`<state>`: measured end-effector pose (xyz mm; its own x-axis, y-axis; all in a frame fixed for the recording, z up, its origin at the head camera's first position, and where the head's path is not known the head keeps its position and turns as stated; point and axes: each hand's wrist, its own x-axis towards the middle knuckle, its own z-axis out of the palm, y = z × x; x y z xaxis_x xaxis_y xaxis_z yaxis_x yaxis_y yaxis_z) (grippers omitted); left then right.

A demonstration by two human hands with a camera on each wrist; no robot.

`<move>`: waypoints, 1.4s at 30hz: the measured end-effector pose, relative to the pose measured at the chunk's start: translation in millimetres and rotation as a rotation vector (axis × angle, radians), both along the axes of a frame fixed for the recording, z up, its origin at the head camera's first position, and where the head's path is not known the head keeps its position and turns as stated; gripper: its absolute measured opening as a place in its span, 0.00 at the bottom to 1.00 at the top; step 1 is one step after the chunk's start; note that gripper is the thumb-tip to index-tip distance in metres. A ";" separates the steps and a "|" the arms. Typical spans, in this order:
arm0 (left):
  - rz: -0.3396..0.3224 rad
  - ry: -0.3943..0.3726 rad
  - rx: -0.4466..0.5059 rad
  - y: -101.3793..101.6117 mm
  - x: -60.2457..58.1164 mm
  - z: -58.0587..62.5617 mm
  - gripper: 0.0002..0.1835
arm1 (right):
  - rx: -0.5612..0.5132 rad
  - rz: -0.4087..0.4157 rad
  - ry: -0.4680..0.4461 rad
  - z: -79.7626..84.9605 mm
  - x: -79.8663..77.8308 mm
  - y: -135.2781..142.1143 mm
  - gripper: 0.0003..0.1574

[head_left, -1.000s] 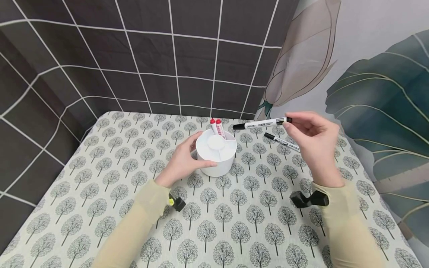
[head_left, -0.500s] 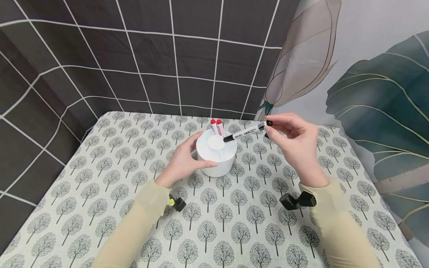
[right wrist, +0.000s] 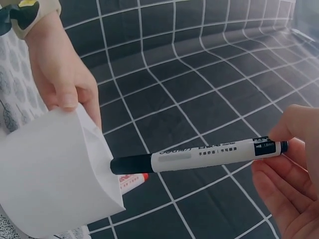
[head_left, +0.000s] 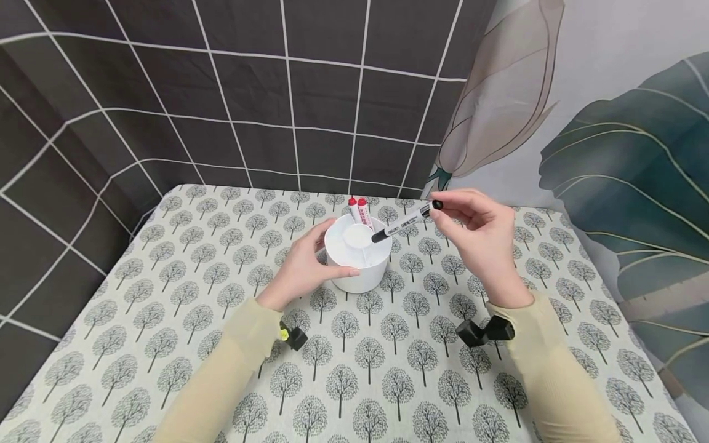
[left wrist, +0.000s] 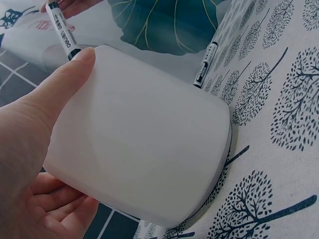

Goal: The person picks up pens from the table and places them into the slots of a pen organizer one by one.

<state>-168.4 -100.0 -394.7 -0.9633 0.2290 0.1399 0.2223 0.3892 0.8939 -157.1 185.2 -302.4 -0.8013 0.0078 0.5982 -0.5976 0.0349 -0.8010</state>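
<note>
Tipping the marker (head_left: 406,222) more upright would probably help — it slants, black cap lowest, over the right side of the white holder (head_left: 360,282), and a steeper angle should clear the rim. A light pinch near its upper end, as the right hand (head_left: 480,239) has now, leaves the barrel free to drop in. The left hand (head_left: 303,266) grips the holder's left side, thumb at the front rim, which should prevent sliding. The marker lies between the hands — two red-capped markers (head_left: 363,212) stand behind its tip.
</note>
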 end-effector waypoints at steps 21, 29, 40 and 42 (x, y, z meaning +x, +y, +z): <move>-0.006 -0.003 0.004 -0.4 0.3 -0.1 0.60 | 0.055 -0.013 -0.079 -12.1 -10.5 -3.7 0.17; -0.009 0.002 0.000 0.3 0.3 1.2 0.60 | 0.196 0.012 -0.170 -30.0 -28.4 -15.7 0.16; -0.003 -0.005 0.001 0.2 0.4 0.7 0.59 | 0.209 -0.008 -0.231 -41.8 -28.6 -6.6 0.15; -0.002 -0.005 -0.003 0.0 0.5 0.4 0.59 | 0.201 -0.016 -0.248 -41.3 -26.3 -3.6 0.16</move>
